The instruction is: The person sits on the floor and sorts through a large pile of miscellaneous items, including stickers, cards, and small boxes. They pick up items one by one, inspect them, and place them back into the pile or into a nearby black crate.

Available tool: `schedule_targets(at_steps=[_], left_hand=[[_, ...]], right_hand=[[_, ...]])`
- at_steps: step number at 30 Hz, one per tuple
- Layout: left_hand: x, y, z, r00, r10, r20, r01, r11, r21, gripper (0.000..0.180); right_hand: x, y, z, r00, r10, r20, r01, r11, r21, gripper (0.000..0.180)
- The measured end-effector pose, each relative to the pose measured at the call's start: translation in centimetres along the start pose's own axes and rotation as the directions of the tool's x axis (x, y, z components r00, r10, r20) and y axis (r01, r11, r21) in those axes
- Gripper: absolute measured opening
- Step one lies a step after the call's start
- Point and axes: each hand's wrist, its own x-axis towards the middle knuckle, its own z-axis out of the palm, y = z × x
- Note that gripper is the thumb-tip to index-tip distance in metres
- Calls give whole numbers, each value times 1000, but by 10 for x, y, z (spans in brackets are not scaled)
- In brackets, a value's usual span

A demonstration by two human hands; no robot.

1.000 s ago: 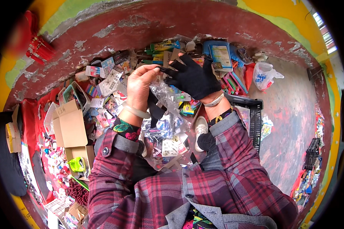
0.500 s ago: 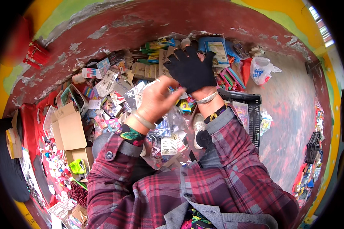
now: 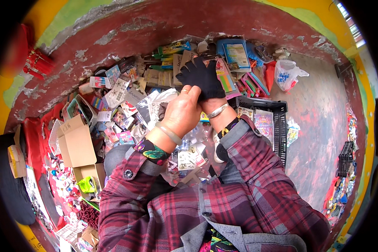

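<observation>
A black fingerless glove (image 3: 208,82) covers my right hand (image 3: 200,80), which is held out with its fingers apart and nothing in it. My bare left hand (image 3: 183,110) is closed at the near left edge of the glove, pinching its cuff by the wrist; the exact fingertips are partly hidden. A ring shows on one left finger, and each wrist carries a bangle. Below the hands, a heap of small packaged goods (image 3: 191,157) and plastic wrap covers the floor between my feet.
Right of my legs stands a black plastic crate (image 3: 280,126) holding packets. An opened cardboard box (image 3: 77,145) and a basket (image 3: 83,108) are at left. A white plastic bag (image 3: 286,75) lies at far right, and a peeling red wall (image 3: 172,27) curves behind the heap.
My left hand has moved right and closed on the glove's cuff. My gloved right hand has shifted slightly left and nearer, its glove fingers tilting left.
</observation>
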Motion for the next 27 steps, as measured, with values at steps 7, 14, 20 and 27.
schedule_targets(at_steps=[7, 14, 20, 27], left_hand=[[4, -2, 0, 987, -102, 123, 146, 887, -439, 10], [-8, 3, 1, 952, -87, 292, 266, 708, -654, 12], [-13, 14, 3, 937, -46, 347, 289, 661, -693, 13], [-15, 24, -8, 952, -4, 306, 216, 718, -662, 12]], right_hand=[[-13, -8, 36, 981, 192, 7, -69, 316, 946, 65], [-15, 13, -26, 981, -149, 124, 153, 988, -24, 36], [-20, 26, 2, 966, -245, -80, 235, 964, -124, 33], [-15, 20, -6, 990, 26, -141, -18, 998, 56, 40]])
